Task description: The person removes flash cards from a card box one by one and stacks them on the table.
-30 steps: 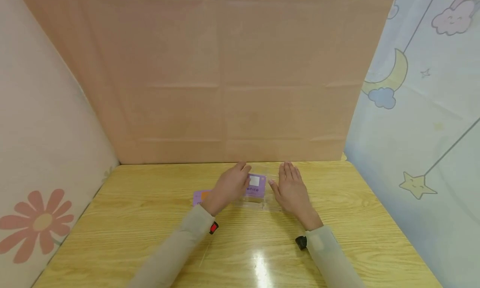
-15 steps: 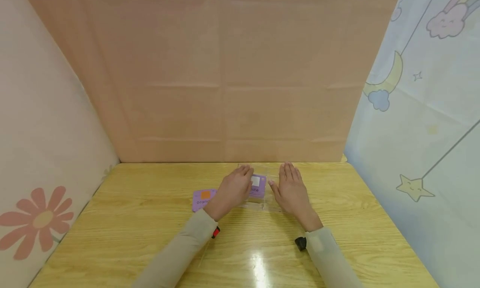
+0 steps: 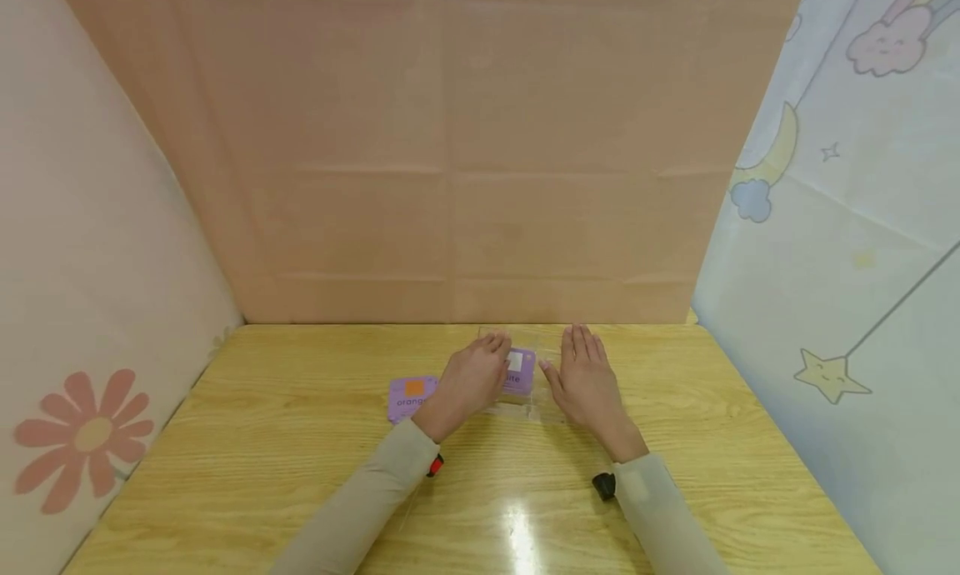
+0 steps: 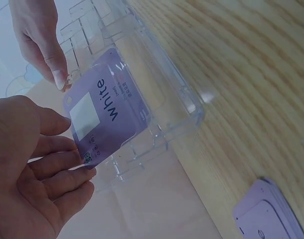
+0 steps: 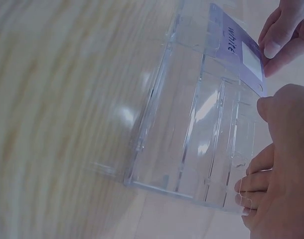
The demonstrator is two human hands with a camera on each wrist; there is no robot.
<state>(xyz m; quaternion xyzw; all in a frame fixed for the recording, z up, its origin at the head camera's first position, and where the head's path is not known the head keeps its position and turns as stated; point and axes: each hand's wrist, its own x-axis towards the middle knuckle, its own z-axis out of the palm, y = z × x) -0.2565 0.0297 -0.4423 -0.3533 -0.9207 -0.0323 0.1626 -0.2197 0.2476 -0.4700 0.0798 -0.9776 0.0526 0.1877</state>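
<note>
A clear plastic organizer [image 5: 162, 188] with stepped compartments stands on the table near its back edge. One purple card [image 4: 109, 132] printed "white" leans tilted in the organizer's left part. My left hand [image 3: 472, 379] pinches this card at its upper edge, thumb on the printed side and fingertips behind it. Part of the card is hidden by that hand in the head view. My right hand [image 3: 588, 385] rests on the organizer's right part, fingers straight and pointing away; its thumb tip is close to the card's corner.
Left of the organizer, a small stack of purple cards [image 3: 405, 400] lies on the wooden table [image 3: 300, 442], the top one reading "orange". Behind the table hangs a brown backdrop [image 3: 450, 183], with patterned cloths at both sides.
My left hand has shifted slightly right and nearer, covering more of the "white" card and uncovering more of the "orange" one. The right hand has stayed nearly still.
</note>
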